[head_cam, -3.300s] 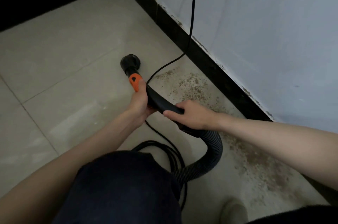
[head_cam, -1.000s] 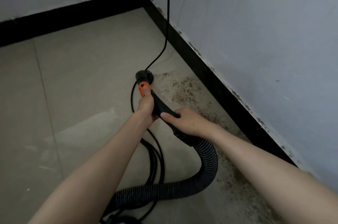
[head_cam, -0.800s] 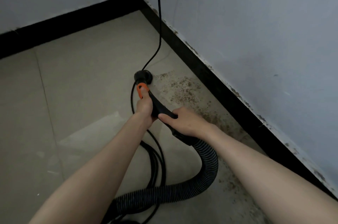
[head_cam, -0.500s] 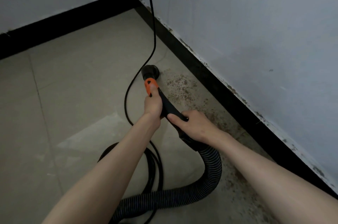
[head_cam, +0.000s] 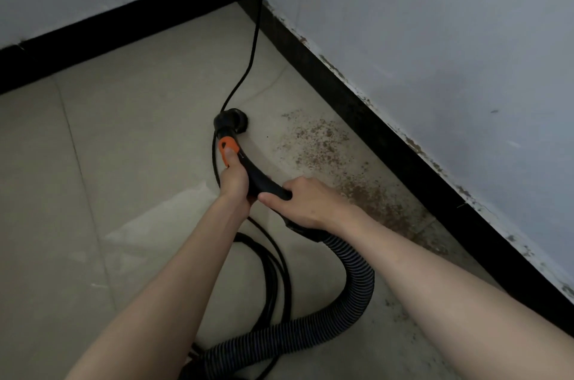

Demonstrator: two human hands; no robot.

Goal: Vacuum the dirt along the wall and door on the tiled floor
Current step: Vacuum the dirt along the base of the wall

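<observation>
Both hands grip the black vacuum handle [head_cam: 262, 179]. My left hand [head_cam: 234, 182] holds its front part, thumb on the orange slider [head_cam: 228, 146]. My right hand [head_cam: 302, 201] is closed around the rear of the handle, where the ribbed hose [head_cam: 351, 299] begins. The round black nozzle [head_cam: 231, 122] rests on the beige tile, just left of a band of brown dirt [head_cam: 351, 174]. That dirt runs along the black skirting [head_cam: 388, 137] of the right wall.
A black power cord [head_cam: 254, 38] hangs down from above, passes the nozzle and coils on the floor [head_cam: 273, 271] between my arms. The hose curves back toward the bottom edge. A second wall with black skirting [head_cam: 108, 25] closes the corner at the back.
Over the last second the nozzle has shifted slightly left of the dirt's edge, and my view has moved. Both hands have kept their grip on the handle.
</observation>
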